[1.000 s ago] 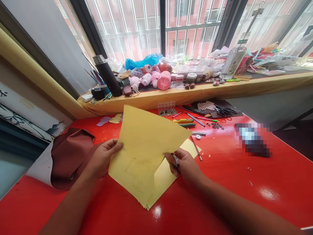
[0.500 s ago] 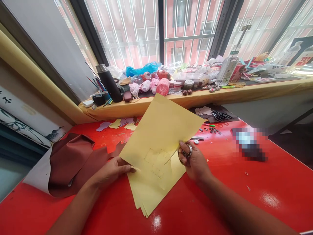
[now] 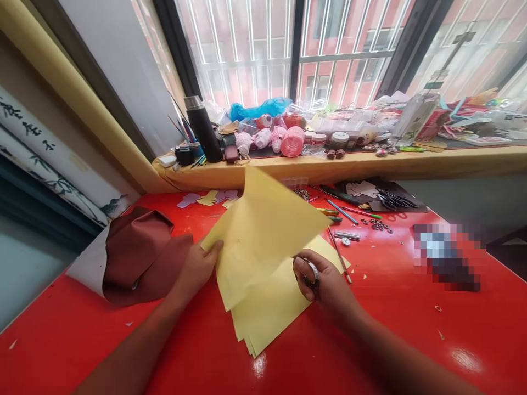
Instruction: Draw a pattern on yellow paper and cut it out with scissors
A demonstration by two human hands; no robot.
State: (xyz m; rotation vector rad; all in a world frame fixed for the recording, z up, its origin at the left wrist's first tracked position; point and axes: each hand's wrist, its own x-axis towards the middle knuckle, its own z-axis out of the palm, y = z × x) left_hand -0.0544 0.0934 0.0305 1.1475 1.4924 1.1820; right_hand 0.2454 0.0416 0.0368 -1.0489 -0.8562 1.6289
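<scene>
My left hand (image 3: 200,271) pinches the left edge of a yellow sheet of paper (image 3: 267,230), thumb on top. The sheet is raised, bent and a little blurred. Under it lie several more yellow sheets (image 3: 269,318), fanned at the lower corner. Closed around the handle loops of a pair of scissors (image 3: 314,274) is my right hand (image 3: 327,280), just over the right side of those lower sheets. The scissor blades are mostly hidden, so whether they touch the raised sheet cannot be seen.
Rolled brown leather-like material (image 3: 135,258) lies at the left. Toward the back right are pencils (image 3: 342,212), small black rings (image 3: 379,225) and black-handled scissors (image 3: 397,200) on a dark mat. A black thermos (image 3: 205,131), jars and bags crowd the windowsill.
The raised sheet has bent and swung left, and its drawn outlines no longer show. My left hand has turned upward along its edge. The view has shifted left, revealing pencils behind the sheet.
</scene>
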